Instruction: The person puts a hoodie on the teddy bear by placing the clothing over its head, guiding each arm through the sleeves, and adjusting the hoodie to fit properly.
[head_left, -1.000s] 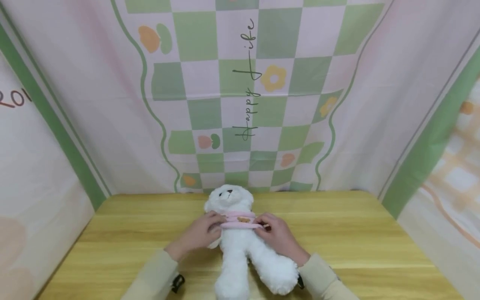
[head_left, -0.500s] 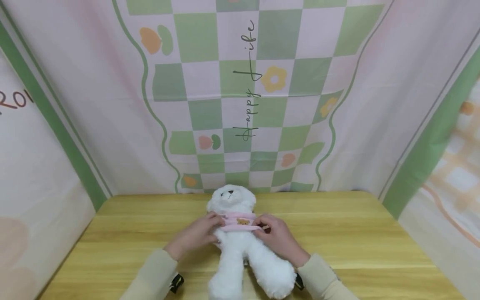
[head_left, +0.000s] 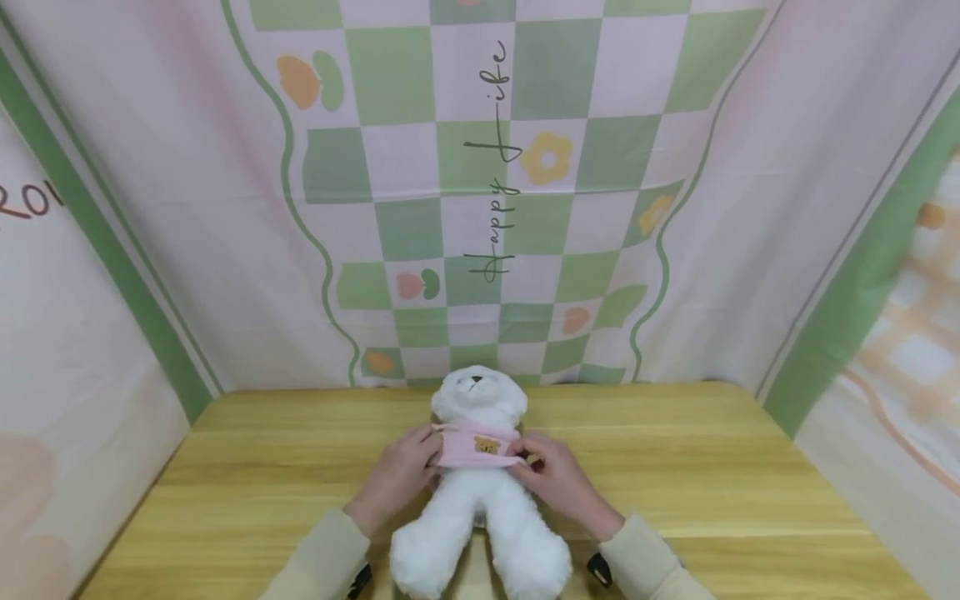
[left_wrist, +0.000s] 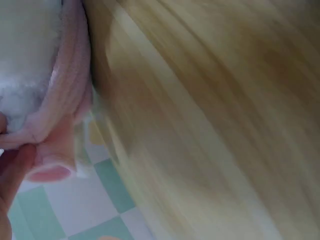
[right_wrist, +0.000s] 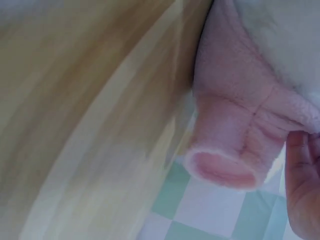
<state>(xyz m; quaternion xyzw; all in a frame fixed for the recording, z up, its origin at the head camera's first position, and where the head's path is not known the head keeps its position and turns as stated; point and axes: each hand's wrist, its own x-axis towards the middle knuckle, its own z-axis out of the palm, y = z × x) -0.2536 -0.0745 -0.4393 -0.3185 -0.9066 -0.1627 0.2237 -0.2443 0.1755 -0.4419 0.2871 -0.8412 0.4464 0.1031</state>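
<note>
A white plush bear (head_left: 480,500) lies on its back on the wooden table (head_left: 712,475), head toward the backdrop. A small pink shirt (head_left: 477,445) with a bear patch sits around its chest. My left hand (head_left: 405,471) pinches the shirt's left side and my right hand (head_left: 543,472) pinches its right side. In the left wrist view a fingertip (left_wrist: 15,167) holds the pink shirt hem (left_wrist: 60,120) by an empty sleeve (left_wrist: 50,165). In the right wrist view fingers (right_wrist: 302,190) hold the pink shirt (right_wrist: 240,115) beside the other open sleeve (right_wrist: 225,167).
A checked green and pink cloth backdrop (head_left: 480,192) hangs behind the table, with cloth walls at both sides. Bare tabletop lies to the left (head_left: 247,467) and right of the bear.
The shirt has come further down the bear's chest. The bear has shifted slightly right, and its legs have spread and swung left.
</note>
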